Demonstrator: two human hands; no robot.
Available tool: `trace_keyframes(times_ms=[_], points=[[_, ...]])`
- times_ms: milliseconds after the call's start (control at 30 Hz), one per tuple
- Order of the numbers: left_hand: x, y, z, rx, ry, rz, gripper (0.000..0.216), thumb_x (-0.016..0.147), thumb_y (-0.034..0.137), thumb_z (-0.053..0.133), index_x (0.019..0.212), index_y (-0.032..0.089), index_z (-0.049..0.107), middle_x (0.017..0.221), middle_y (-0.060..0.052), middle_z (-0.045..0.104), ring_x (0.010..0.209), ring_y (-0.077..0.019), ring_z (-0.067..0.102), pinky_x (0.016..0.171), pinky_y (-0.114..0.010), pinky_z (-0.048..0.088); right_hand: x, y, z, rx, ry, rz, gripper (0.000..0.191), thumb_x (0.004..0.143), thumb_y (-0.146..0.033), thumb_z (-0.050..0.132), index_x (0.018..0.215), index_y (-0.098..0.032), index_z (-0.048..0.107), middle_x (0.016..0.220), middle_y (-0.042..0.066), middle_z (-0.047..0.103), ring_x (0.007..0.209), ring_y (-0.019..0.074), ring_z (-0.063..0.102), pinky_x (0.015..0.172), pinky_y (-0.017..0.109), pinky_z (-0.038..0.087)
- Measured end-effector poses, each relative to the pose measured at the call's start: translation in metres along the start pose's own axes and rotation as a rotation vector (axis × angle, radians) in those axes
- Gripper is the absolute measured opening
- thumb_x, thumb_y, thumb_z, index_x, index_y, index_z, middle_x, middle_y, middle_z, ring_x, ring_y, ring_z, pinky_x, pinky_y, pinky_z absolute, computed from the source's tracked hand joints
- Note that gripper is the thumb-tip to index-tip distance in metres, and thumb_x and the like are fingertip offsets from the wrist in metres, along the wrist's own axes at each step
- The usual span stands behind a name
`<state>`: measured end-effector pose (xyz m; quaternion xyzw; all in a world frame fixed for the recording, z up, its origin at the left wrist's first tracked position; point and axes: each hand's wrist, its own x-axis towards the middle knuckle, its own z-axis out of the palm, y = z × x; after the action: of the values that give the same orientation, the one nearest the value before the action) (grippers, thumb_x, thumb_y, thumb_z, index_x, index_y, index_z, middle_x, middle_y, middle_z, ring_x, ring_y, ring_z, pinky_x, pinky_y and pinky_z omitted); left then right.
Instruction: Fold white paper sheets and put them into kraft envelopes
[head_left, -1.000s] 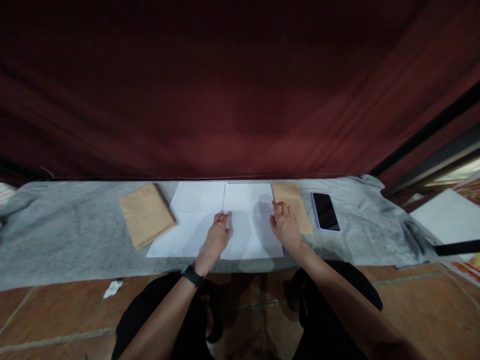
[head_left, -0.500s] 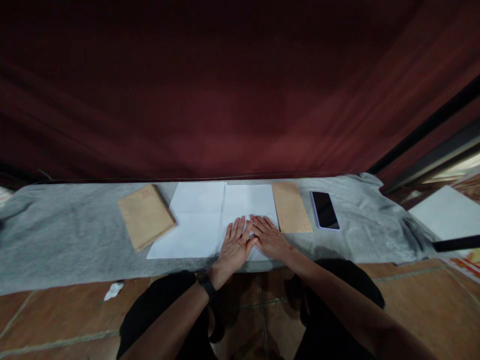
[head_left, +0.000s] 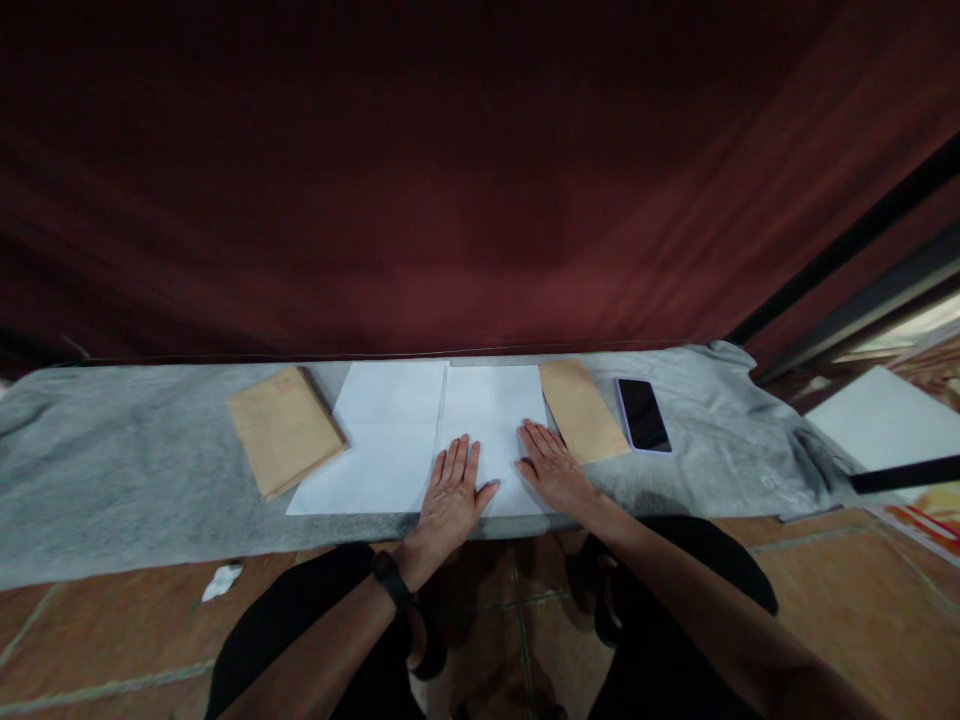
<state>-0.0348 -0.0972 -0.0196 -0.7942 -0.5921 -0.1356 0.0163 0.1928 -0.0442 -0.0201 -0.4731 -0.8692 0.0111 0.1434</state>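
Two creased white sheets of paper lie side by side, the left sheet (head_left: 375, 440) and the right sheet (head_left: 491, 400), on a grey cloth. My left hand (head_left: 451, 500) rests flat with fingers outstretched where the two sheets meet, near their front edges. On the right sheet's right side lies my right hand (head_left: 553, 470), palm down and fingers extended. Its outer edge is close to a brown envelope (head_left: 585, 410), which lies tilted beside the paper. Neither hand grips anything. Farther left sits a stack of brown envelopes (head_left: 285, 430), partly against the left sheet's edge.
A phone (head_left: 645, 415) lies on the grey cloth (head_left: 135, 470) to the right of the single envelope. Behind the cloth rises a dark red curtain (head_left: 480, 200). A crumpled white scrap (head_left: 222, 581) is on the tiled floor. A white board (head_left: 892, 420) stands at the far right.
My hands have moved apart: the left slid left and toward me, the right shifted right. The single brown envelope has turned slightly, its near end now farther right.
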Motion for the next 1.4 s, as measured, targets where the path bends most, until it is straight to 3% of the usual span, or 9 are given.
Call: trace_keyframes(times_ms=[133, 267, 500, 733, 833, 1033, 1233, 1333, 1400], points=[[-0.007, 0.011, -0.005, -0.048, -0.014, 0.132, 0.068, 0.104, 0.046, 0.04, 0.161, 0.013, 0.022, 0.166, -0.018, 0.03, 0.155, -0.0285, 0.025, 0.125, -0.052, 0.029, -0.007, -0.013, -0.005, 0.044, -0.021, -0.133, 0.058, 0.106, -0.036, 0.04, 0.158, -0.011, 0.034, 0.165, 0.014, 0.033, 0.154, 0.0262, 0.028, 0.125, 0.048, 0.03], [-0.011, 0.02, -0.007, -0.052, -0.087, 0.209, 0.072, 0.101, 0.052, 0.047, 0.159, 0.013, 0.027, 0.164, -0.018, 0.033, 0.154, -0.0295, 0.028, 0.125, -0.054, 0.027, -0.014, -0.023, -0.003, 0.072, -0.036, -0.225, 0.061, 0.106, -0.038, 0.04, 0.159, -0.009, 0.031, 0.164, 0.014, 0.035, 0.153, 0.0236, 0.03, 0.126, 0.048, 0.028], [-0.013, 0.006, -0.014, -0.013, -0.208, 0.144, 0.076, 0.095, 0.05, 0.059, 0.154, 0.009, 0.037, 0.164, -0.024, 0.03, 0.153, -0.035, 0.028, 0.122, -0.052, 0.033, -0.02, -0.013, -0.001, 0.023, -0.012, -0.116, 0.06, 0.105, -0.039, 0.043, 0.157, -0.008, 0.036, 0.163, 0.017, 0.035, 0.153, 0.0259, 0.031, 0.125, 0.046, 0.031], [-0.004, -0.008, -0.039, -0.075, -0.398, 0.182, 0.073, 0.087, 0.037, 0.062, 0.153, 0.012, 0.041, 0.165, -0.019, 0.031, 0.153, -0.03, 0.03, 0.123, -0.043, 0.032, -0.013, -0.004, -0.01, 0.051, -0.054, -0.063, 0.051, 0.105, -0.035, 0.044, 0.149, -0.011, 0.049, 0.16, 0.015, 0.042, 0.148, 0.0268, 0.038, 0.122, 0.045, 0.034], [-0.001, -0.01, -0.038, -0.096, -0.395, 0.175, 0.072, 0.086, 0.038, 0.063, 0.153, 0.017, 0.043, 0.165, -0.017, 0.032, 0.152, -0.0308, 0.032, 0.122, -0.045, 0.033, 0.003, 0.016, -0.021, 0.043, -0.041, 0.088, 0.048, 0.105, -0.031, 0.042, 0.148, -0.011, 0.051, 0.157, 0.014, 0.048, 0.141, 0.0273, 0.045, 0.117, 0.043, 0.038], [0.008, -0.023, -0.027, -0.109, -0.381, 0.184, 0.072, 0.087, 0.043, 0.067, 0.153, 0.025, 0.044, 0.165, -0.013, 0.032, 0.151, -0.032, 0.035, 0.118, -0.05, 0.038, 0.024, 0.066, -0.038, -0.15, -0.001, 0.494, 0.058, 0.101, -0.027, 0.042, 0.153, -0.002, 0.039, 0.149, 0.025, 0.051, 0.13, 0.038, 0.05, 0.11, 0.053, 0.037], [0.012, -0.021, -0.03, -0.099, -0.408, 0.162, 0.076, 0.086, 0.051, 0.069, 0.153, 0.025, 0.045, 0.165, -0.013, 0.034, 0.15, -0.0354, 0.035, 0.117, -0.053, 0.039, 0.02, 0.071, -0.021, -0.17, 0.03, 0.583, 0.074, 0.098, -0.054, 0.049, 0.148, 0.002, 0.042, 0.146, 0.03, 0.051, 0.13, 0.0417, 0.048, 0.106, 0.052, 0.039], [0.016, -0.02, -0.035, -0.129, -0.321, 0.167, 0.073, 0.093, 0.056, 0.058, 0.156, 0.024, 0.04, 0.164, -0.011, 0.037, 0.149, -0.0313, 0.039, 0.118, -0.05, 0.038, 0.018, 0.067, -0.013, -0.206, 0.025, 0.609, 0.081, 0.094, -0.062, 0.054, 0.15, -0.005, 0.042, 0.148, 0.028, 0.049, 0.133, 0.042, 0.047, 0.106, 0.052, 0.037], [0.021, -0.026, -0.038, -0.116, -0.221, 0.137, 0.063, 0.101, 0.05, 0.047, 0.157, 0.024, 0.038, 0.163, -0.009, 0.04, 0.148, -0.0277, 0.04, 0.12, -0.048, 0.037, 0.019, 0.066, -0.012, -0.212, -0.002, 0.605, 0.081, 0.094, -0.061, 0.054, 0.151, -0.005, 0.04, 0.147, 0.028, 0.049, 0.13, 0.0418, 0.049, 0.104, 0.051, 0.038]])
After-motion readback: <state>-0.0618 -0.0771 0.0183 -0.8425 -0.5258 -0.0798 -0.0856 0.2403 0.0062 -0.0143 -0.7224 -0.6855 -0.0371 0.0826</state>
